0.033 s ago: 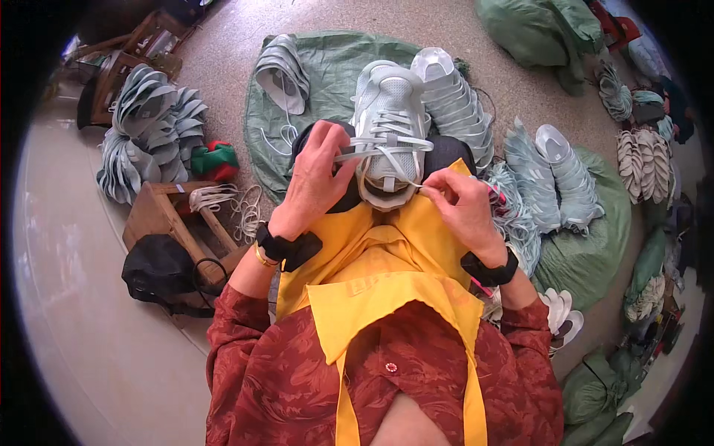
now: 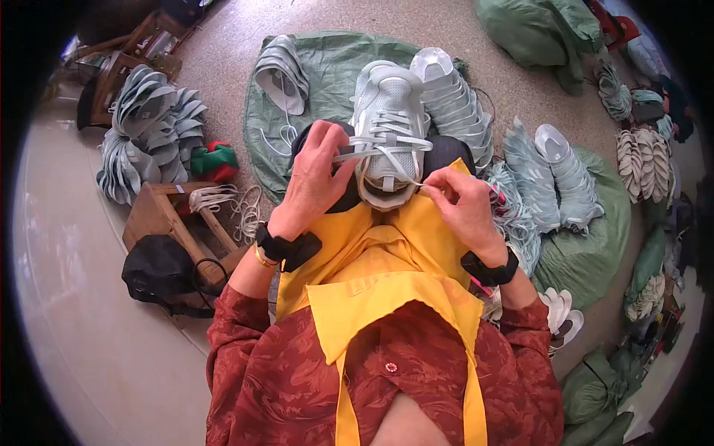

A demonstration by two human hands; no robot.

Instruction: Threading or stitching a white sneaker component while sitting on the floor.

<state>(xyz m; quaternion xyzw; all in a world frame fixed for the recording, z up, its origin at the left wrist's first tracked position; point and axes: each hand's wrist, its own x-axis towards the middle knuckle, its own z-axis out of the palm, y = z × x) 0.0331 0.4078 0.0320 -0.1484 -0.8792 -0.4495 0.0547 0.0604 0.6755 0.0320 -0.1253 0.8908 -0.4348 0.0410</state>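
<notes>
— The pale grey sneaker (image 2: 387,126) sits on the person's lap, toe pointing away, propped on the yellow apron (image 2: 387,253); why there?

— Judging by the pose, so both hands reach the eyelets. The left hand (image 2: 312,178) pinches a flat white lace (image 2: 383,141) stretched across the upper; the right hand (image 2: 461,197) nips the lace end by the tongue, fingers closed tight.

— And its look?

— Mesh upper, half laced. More like it lie stacked on green sacks (image 2: 587,253) around.

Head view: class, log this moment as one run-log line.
left hand: pinching white lace | right hand: pulling lace end | pale grey sneaker: on lap, yellow apron
</notes>
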